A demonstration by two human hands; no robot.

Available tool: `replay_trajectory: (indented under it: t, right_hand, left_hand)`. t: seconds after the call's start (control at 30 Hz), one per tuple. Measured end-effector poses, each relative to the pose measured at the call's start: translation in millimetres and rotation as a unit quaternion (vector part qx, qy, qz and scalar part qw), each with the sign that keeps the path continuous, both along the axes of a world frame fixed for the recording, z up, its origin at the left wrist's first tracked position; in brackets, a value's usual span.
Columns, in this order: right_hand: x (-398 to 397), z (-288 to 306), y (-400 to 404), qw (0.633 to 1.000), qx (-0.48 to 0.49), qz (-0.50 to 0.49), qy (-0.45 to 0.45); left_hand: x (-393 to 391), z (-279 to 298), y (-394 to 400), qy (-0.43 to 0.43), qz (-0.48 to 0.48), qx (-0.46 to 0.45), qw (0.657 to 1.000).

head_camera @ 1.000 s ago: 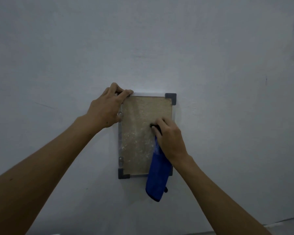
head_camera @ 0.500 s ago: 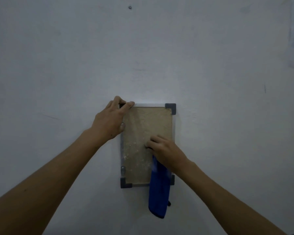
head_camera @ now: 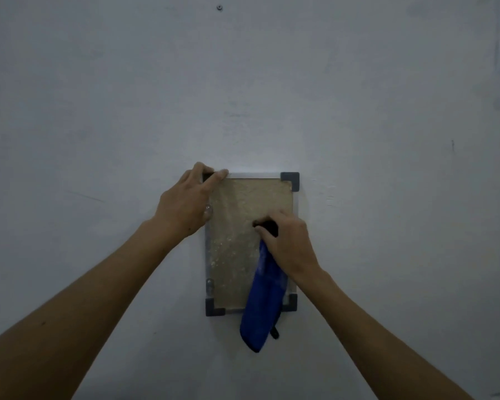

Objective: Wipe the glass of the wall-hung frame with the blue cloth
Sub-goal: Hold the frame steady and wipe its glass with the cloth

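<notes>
A small upright frame [head_camera: 289, 178] with dark corner pieces hangs on a pale wall; its glass [head_camera: 237, 226] covers a tan, speckled sheet. My left hand [head_camera: 185, 203] grips the frame's top-left corner, fingers curled over the top edge. My right hand [head_camera: 289, 243] grips the bunched blue cloth [head_camera: 263, 307] and presses it against the middle right of the glass. The rest of the cloth hangs down past the frame's bottom edge, hiding part of the lower right corner.
A bare pale wall [head_camera: 387, 140] surrounds the frame. A small screw or nail [head_camera: 220, 7] sits in the wall high above the frame. A faint dark mark [head_camera: 453, 144] shows on the wall to the right.
My right hand with the cloth slid down the glass and then back up toward its middle. My left hand has kept its hold on the top-left corner.
</notes>
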State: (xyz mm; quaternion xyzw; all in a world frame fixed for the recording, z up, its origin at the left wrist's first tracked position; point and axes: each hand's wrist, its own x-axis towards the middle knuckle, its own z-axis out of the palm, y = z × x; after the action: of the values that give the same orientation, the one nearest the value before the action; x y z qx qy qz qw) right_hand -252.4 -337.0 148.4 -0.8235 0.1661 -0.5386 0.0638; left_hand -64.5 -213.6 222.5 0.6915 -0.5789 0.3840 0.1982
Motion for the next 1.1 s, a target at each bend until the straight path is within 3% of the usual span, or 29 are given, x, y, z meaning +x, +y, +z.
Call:
replay_trajectory:
  t: [0.07,0.13,0.3,0.37,0.47,0.57,0.63,0.77,0.9,1.0,1.1]
  right_hand:
    - [-1,-3,7,0.988,0.115,0.020,-0.096]
    - [-2,-11,16,0.967,0.219,0.041,-0.120]
    - [-2,-27,46,0.894,0.413,0.097,-0.146]
    - [-1,-33,63,0.882,0.431,0.117,-0.153]
    - [4,-40,89,0.878,0.427,0.154,-0.151]
    - [9,-44,112,0.846,0.468,0.205,-0.149]
    - [8,-46,120,0.809,0.501,0.260,-0.167]
    - [2,-44,119,0.716,0.551,0.373,-0.211]
    - [-2,-36,111,0.687,0.562,0.430,-0.165]
    - [-9,-29,99,0.723,0.553,0.400,-0.107]
    - [-15,-24,80,0.793,0.527,0.283,-0.114]
  left_hand:
    - [-3,-6,2,-0.001,0.000,0.000,1.000]
    - [-10,-14,8,0.043,-0.018,0.008,0.999]
    - [-46,-44,33,0.213,-0.136,-0.131,0.959]
    - [-63,-59,42,0.348,-0.169,-0.059,0.920]
    - [-80,-78,47,0.539,-0.197,0.013,0.819]
    - [-91,-83,50,0.646,-0.170,-0.009,0.744]
    - [-90,-85,53,0.674,-0.183,-0.006,0.715]
    - [-82,-91,61,0.634,-0.242,0.018,0.734]
    - [-68,-91,66,0.602,-0.251,-0.028,0.757]
    - [-50,-88,65,0.572,-0.227,-0.042,0.787]
    - [-32,-81,57,0.459,-0.144,-0.049,0.875]
